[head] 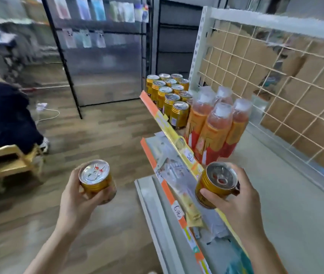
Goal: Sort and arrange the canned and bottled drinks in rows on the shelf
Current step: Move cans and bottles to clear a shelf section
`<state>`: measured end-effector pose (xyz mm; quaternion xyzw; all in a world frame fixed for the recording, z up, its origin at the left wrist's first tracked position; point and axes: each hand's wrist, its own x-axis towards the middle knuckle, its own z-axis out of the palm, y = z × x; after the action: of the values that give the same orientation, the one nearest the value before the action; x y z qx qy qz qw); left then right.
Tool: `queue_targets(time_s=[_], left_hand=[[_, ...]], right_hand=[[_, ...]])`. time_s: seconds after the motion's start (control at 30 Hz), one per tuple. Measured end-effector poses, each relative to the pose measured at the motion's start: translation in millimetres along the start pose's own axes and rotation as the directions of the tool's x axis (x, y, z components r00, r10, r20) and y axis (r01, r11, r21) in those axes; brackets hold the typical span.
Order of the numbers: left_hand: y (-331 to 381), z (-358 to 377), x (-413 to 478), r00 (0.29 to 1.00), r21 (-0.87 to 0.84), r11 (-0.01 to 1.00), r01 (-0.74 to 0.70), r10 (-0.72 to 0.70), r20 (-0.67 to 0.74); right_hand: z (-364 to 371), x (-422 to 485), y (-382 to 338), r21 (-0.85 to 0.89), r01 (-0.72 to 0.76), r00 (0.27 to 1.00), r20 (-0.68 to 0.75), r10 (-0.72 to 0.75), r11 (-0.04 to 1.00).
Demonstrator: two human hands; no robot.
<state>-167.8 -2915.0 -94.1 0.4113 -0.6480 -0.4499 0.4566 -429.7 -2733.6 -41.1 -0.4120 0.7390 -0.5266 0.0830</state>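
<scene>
Gripping the left can point(95, 177) upright in my left hand point(78, 196) and the tilted right can point(216, 184) in my right hand point(236, 196), nearer the shelf point(285, 204); bottles point(216, 125) at twelve o'clock, can rows point(171, 95) beyond at eleven.

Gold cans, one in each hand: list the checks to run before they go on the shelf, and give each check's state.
1. Grip, left hand on left can: ok, fingers curl round it.
2. Grip, right hand on right can: ok.
3. Held cans match the can rows: ok by gold colour; labels too blurred to read.
4. Room at the near end of those rows: not ok, the bottles stand right against them.
5. Bare shelf this side of the bottles: ok.
</scene>
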Motion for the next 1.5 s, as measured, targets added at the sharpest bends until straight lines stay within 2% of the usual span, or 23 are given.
queue_targets(time_s=[0.33,0.53,0.7,0.9,1.03,1.13,1.23,1.5], left_hand=[[0.5,-7.4,76.0,0.985,0.073,0.996,-0.043,0.054,-0.162],[-14.3,-10.3,113.6,0.975,0.123,0.992,-0.031,0.057,-0.213],[-28.5,-12.3,173.8,0.983,0.114,0.993,-0.043,0.063,-0.174],[-30.9,-3.5,287.6,0.995,0.022,0.995,-0.095,0.095,0.003],[-21.3,11.0,366.3,0.974,-0.075,0.988,-0.136,0.147,0.17],[-10.5,27.5,415.2,0.934,-0.143,0.979,-0.148,0.186,0.306],[-3.1,53.9,453.5,0.882,-0.218,0.965,-0.144,0.225,0.414],[31.6,151.2,507.8,0.709,-0.366,0.914,-0.177,0.376,0.597]], right_hand=[[68.6,101.7,-7.5,0.163,0.075,0.976,0.188,-0.106,0.984],[106.6,135.6,-12.9,0.096,0.107,0.96,0.249,-0.128,0.99],[136.9,171.2,-22.0,0.078,0.11,0.967,0.223,-0.125,0.991],[179.4,224.2,-41.2,0.07,0.103,0.989,0.098,-0.11,0.992],[198.6,261.9,-55.2,0.019,0.084,0.992,-0.096,-0.082,0.996],[204.3,285.7,-63.0,-0.038,0.069,0.966,-0.245,-0.076,0.997],[200.7,303.9,-66.8,-0.086,0.027,0.941,-0.334,-0.055,0.996],[182.4,349.1,-63.5,-0.196,-0.156,0.842,-0.539,0.026,0.968]])
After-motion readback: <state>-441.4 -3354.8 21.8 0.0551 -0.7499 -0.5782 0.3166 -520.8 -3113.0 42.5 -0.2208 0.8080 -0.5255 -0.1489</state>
